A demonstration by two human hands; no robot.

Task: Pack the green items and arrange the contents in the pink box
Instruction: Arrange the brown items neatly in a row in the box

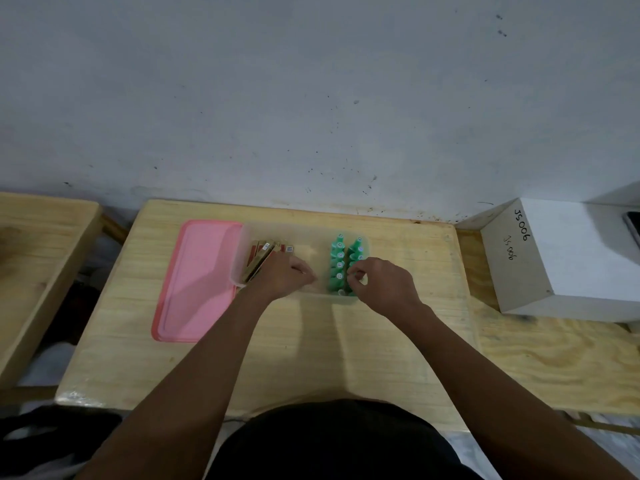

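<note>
On the table [381, 344], a green bottle [349, 289] is pinched by the right hand [382, 284], seemingly to square its row; the grip of the left hand [285, 277] cannot be judged.

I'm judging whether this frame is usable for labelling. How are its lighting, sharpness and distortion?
Head view: dim, even light without glare; a soft shadow lies across the pink lid; the green bottles look slightly soft, their cap labels unreadable; wide-angle distortion bows the far edge of the table.

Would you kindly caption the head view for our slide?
Left hand touches small cartons while right hand pinches a green bottle in the clear box beside its pink lid.
</note>
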